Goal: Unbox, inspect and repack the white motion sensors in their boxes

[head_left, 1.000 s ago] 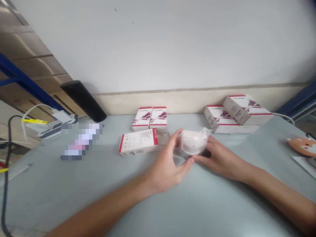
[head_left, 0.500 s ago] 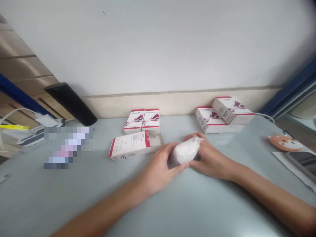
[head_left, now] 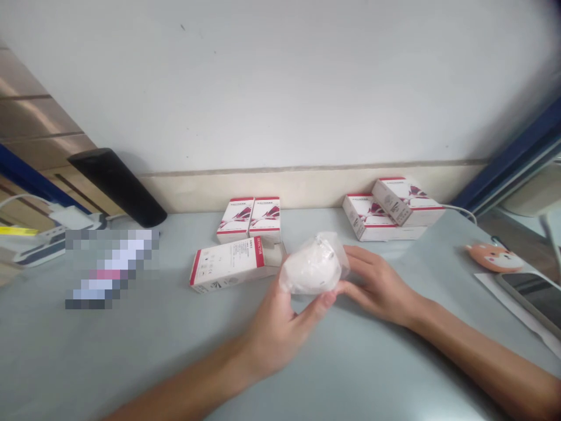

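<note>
A round white device in a clear plastic bag (head_left: 313,264) sits in my left hand (head_left: 276,333), which grips it from below with the thumb and fingers. My right hand (head_left: 377,286) lies against the bag's right side, its fingers apart and their tips touching the plastic. Just left of the bag, a white box with a red band and an open end (head_left: 234,266) lies on the grey table (head_left: 350,374). The device's underside is hidden by my left hand.
Two red-and-white boxes (head_left: 248,219) stand behind the open box, and a stack of similar boxes (head_left: 385,210) is at the back right. Left are a black cylinder (head_left: 116,187) and a pixelated patch (head_left: 109,269). Right are a fox-faced orange item (head_left: 494,257) and a phone (head_left: 530,298).
The bagged device has turned, now showing its round face, and sits higher in my left hand. My right fingers have eased back to its side. The view has shifted slightly.
</note>
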A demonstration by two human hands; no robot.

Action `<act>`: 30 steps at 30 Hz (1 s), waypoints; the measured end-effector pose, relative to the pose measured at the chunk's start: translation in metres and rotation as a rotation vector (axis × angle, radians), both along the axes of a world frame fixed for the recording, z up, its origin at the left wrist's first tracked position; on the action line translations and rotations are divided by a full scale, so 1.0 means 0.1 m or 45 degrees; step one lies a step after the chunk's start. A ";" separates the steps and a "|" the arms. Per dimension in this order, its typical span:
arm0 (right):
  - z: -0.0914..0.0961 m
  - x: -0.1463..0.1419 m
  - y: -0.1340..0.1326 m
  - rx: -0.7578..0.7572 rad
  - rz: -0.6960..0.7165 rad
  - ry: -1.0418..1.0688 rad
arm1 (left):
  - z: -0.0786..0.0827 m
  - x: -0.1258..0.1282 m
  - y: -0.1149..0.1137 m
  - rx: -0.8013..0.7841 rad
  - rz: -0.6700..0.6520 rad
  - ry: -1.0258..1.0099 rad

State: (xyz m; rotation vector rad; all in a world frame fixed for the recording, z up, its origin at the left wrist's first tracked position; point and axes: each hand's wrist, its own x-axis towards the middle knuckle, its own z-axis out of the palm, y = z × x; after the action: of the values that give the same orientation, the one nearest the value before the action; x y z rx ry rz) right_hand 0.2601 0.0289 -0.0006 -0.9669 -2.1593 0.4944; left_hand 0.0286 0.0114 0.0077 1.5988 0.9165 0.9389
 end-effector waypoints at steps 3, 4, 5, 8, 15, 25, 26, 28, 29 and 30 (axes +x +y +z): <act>0.02 -0.06 -0.06 -0.269 -0.042 0.204 | 0.05 0.03 0.02 -0.194 0.025 -0.242; 0.02 -0.08 -0.07 -0.365 -0.058 0.296 | 0.07 0.04 0.04 -0.262 0.045 -0.323; 0.03 -0.11 -0.08 -0.453 -0.072 0.379 | 0.09 0.04 0.06 -0.320 0.074 -0.391; 0.05 -0.16 -0.10 -0.651 -0.073 0.503 | 0.11 0.02 0.11 -0.395 0.183 -0.523; 0.16 -0.18 -0.06 -0.717 -0.229 0.710 | 0.12 -0.02 0.07 -0.482 0.082 -0.623; 0.05 -0.25 -0.11 -0.936 -0.107 0.999 | 0.21 -0.04 0.14 -0.451 0.018 -0.439; 0.07 -0.27 -0.12 -0.936 -0.135 0.996 | 0.21 -0.05 0.14 -0.451 0.041 -0.408; 0.10 -0.27 -0.12 -0.903 -0.178 1.015 | 0.19 -0.06 0.15 -0.414 0.092 -0.369; 0.11 -0.25 -0.11 -0.897 -0.182 1.031 | 0.19 -0.06 0.15 -0.370 0.114 -0.353; 0.12 -0.23 -0.09 -0.905 -0.187 1.047 | 0.18 -0.07 0.15 -0.311 0.128 -0.333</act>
State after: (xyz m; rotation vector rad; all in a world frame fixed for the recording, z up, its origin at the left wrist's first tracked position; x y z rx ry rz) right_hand 0.2374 0.0201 0.0110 -1.0151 -1.1612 1.3616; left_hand 0.0218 0.0266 0.0258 1.2012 0.8956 1.0355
